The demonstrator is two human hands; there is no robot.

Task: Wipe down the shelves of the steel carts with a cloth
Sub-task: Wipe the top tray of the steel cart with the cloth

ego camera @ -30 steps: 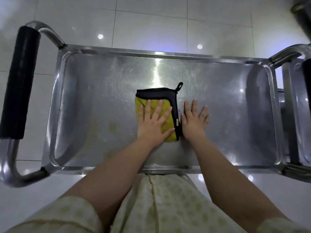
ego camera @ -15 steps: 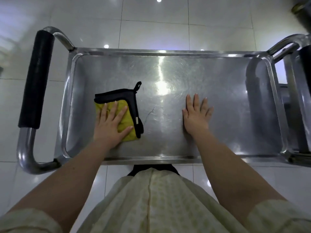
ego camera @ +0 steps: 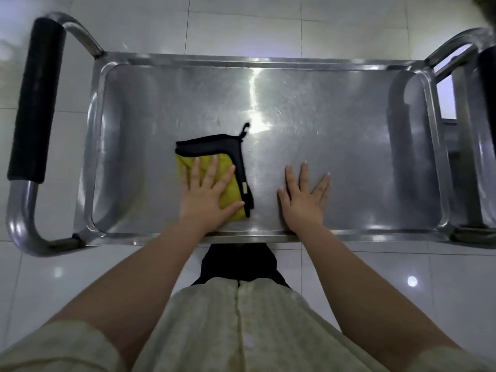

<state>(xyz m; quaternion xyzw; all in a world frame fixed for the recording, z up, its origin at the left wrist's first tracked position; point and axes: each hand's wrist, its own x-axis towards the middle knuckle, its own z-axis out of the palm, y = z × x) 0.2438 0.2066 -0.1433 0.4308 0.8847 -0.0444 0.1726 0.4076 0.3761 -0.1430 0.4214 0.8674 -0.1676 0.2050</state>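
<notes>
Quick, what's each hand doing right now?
Left hand: open, flat, pressing the yellow cloth.
Right hand: open, flat on the cart shelf, holding nothing.

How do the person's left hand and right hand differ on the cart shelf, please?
The left hand presses on the yellow-and-black cloth; the right hand rests on the bare steel shelf. The left hand covers much of the cloth's yellow side; the right hand lies apart from the cloth, to its right. Both are flat, fingers straight and spread, pointing away from the person.
</notes>
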